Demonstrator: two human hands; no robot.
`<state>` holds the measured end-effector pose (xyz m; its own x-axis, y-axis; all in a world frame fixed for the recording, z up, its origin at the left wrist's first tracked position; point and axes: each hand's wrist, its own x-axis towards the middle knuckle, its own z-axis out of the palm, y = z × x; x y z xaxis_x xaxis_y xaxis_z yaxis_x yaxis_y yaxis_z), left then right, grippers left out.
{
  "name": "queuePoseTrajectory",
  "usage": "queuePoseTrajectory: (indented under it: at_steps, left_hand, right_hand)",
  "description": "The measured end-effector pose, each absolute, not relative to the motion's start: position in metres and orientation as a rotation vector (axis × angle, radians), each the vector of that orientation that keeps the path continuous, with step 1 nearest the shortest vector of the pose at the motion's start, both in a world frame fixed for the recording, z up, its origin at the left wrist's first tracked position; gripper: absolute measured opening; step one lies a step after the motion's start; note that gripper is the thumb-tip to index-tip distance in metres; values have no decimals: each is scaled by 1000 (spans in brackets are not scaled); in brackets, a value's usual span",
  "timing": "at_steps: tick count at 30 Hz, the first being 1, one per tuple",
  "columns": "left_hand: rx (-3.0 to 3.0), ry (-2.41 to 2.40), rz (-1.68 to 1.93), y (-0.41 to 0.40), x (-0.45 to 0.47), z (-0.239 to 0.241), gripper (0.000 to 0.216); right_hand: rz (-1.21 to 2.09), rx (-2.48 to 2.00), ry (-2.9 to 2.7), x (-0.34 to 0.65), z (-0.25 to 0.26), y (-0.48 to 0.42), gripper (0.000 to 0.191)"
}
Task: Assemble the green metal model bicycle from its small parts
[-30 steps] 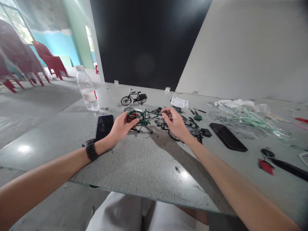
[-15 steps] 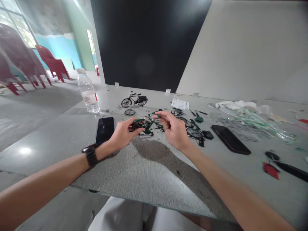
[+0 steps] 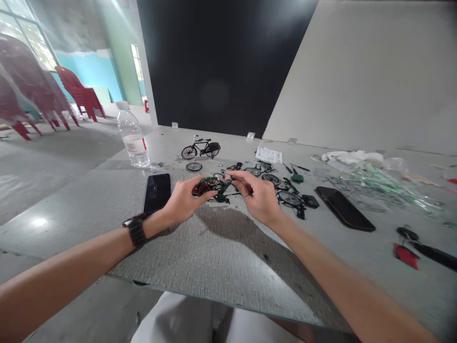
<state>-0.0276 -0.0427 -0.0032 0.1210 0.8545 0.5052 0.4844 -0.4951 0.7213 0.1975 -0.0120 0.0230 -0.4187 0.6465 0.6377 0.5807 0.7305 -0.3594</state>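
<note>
Grey counter, item: green miniature bicycle, left hand fingers clenched on wheel, right hand fingers pinching frame; hard squeezing could bend thin spokes.

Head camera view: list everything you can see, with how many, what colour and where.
green model bicycle: 1, green and black, between the hands
black model bicycle: 1, black, beyond the hands
loose model wheels: several, black and silver, beyond the hands and to their right
phones: 2, black, either side of the hands
water bottle: 1, clear, left on the table
paper sheet: 1, white, beyond the parts
plastic parts frames: a heap, clear and green, right
red plastic chairs: stacked, red, far left
grey board: 1, grey, under the hands
black watch: 1, black, left wrist
left hand: 1, gripping the green model bicycle
right hand: 1, fingertips at the green model bicycle
</note>
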Motion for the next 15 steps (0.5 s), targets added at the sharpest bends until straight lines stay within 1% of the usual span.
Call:
queuePoseTrajectory:
  at_steps: [7, 15]
  left_hand:
    - [1944, 1276, 1346, -42, -28, -4, 30]
    - [1908, 1233, 1341, -42, -26, -2, 30]
  right_hand:
    - [-109, -868, -2253, 199, 19, -12, 42]
    - [-163, -959, -2261, 198, 14, -11, 42]
